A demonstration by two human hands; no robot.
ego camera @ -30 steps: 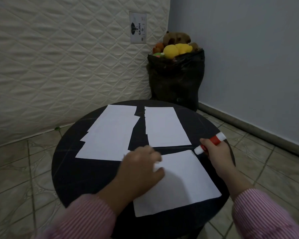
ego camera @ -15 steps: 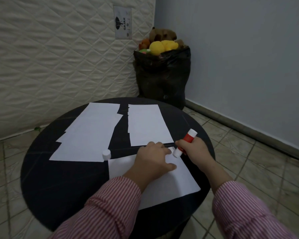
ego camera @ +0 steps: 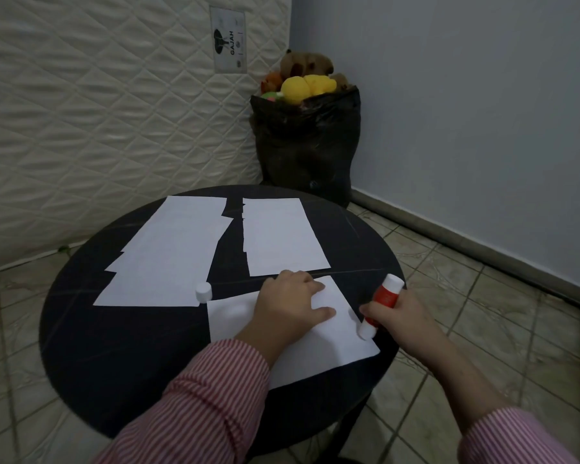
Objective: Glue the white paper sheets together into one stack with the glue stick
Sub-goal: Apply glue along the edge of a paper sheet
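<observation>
Two hands, left hand flat, part-covering near sheet, right hand grip closed round glue stick

One word can be read here. It is "GAJAH", in dark letters, on a white label sewn onto the quilted mattress that leans against the wall. The word runs sideways, from bottom to top. Next to it on the label is a small dark picture, too small to make out. There are also a few tiny marks on the label, and they are too small to read. The red glue stick has some print on its side, but it is too blurry to read. The white paper sheets on the table have no writing on them.
</observation>
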